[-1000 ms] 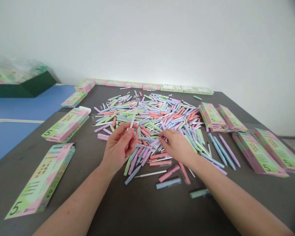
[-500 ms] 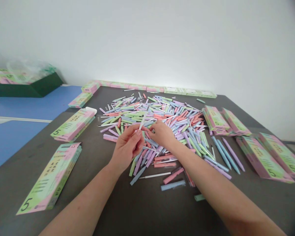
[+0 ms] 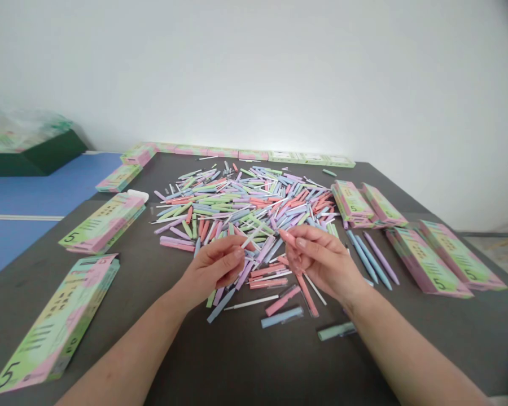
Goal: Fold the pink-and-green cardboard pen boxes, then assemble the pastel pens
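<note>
My left hand (image 3: 215, 268) is closed in a pinch on a slim white pen refill (image 3: 253, 235), which points up and away over the pile. To its right, my right hand (image 3: 328, 262) pinches a coral pen barrel piece (image 3: 287, 237) between thumb and fingers, its tip towards the left hand. The refill and the barrel piece are apart. Beneath and beyond both hands spreads a large pile of pen parts (image 3: 220, 200) in green, purple, blue and coral, with white refills among them. Near my wrists lie a blue cap (image 3: 281, 317) and a green cap (image 3: 335, 331).
Printed pen boxes stand on the dark table (image 3: 237, 366): a near-left box (image 3: 53, 324), a box with its flap raised (image 3: 101, 223), stacks at right (image 3: 432, 262) and a row along the wall (image 3: 254, 154). Whole pens (image 3: 368, 258) lie at right. A dark green tray (image 3: 38, 155) sits far left.
My right hand has come back from the pile to the right and now holds a coral barrel piece. My left hand keeps the refill. The view has shifted slightly to the right.
</note>
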{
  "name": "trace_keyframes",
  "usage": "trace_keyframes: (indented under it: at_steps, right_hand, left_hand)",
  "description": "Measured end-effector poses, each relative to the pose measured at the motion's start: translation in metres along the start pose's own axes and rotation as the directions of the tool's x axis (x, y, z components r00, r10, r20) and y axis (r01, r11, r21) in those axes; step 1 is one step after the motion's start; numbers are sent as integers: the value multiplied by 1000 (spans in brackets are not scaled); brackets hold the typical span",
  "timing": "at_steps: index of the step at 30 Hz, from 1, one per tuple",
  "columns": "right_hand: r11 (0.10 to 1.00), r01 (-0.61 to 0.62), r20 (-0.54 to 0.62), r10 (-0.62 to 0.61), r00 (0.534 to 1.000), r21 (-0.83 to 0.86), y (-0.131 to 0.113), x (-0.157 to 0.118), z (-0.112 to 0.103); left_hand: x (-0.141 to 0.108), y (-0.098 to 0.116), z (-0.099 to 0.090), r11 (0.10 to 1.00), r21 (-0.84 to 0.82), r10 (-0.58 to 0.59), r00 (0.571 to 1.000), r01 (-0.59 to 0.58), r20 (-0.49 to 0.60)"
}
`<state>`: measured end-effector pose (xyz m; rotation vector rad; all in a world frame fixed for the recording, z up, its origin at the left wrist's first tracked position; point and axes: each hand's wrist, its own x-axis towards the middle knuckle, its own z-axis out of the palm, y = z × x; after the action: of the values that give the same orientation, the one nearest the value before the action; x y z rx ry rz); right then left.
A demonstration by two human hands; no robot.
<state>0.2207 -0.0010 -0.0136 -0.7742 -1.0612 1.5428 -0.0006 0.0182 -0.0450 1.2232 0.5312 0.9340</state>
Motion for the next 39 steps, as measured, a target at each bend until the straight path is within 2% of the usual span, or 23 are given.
trace_keyframes:
  at_steps: [6,9,13,15,18,22,28,33,39]
  right_hand:
    - [997,74,-80,-72,994,25,1,-8,-13]
    - [998,57,-87,-58,994,-14,4,-10,-19]
    - [993,57,-26,-60,998,-102,8,-11,-23]
    - [987,76,-9,-78,997,-140,10,-13,-24]
    - [973,123,-60,-137,989,-197,10,-14,-23]
    - [954,236,-182,-270,945,-187,6,-16,-20]
    - [911,311,-222,-373,901,-271,4,-19,-17]
    - [901,328,-203,-390,898,-282,4,-21,-19]
    - [882,351,-141,-409,902,-313,7,-20,-20]
  left_hand:
    - [-4,0,3,992,84,-103,988,94,112]
    - [-5,1,4,984,111,-151,984,139,100]
    - [-6,2,7,966,155,-219,973,207,67]
    - [-6,1,7,965,154,-223,972,211,68]
    - [-6,-1,6,964,157,-226,972,214,62]
    - [-6,1,6,951,202,-254,964,235,72]
    - [-4,6,12,942,223,-268,962,252,43]
    - [-2,6,14,940,232,-266,964,252,31]
    - [-2,9,14,924,297,-275,958,241,77]
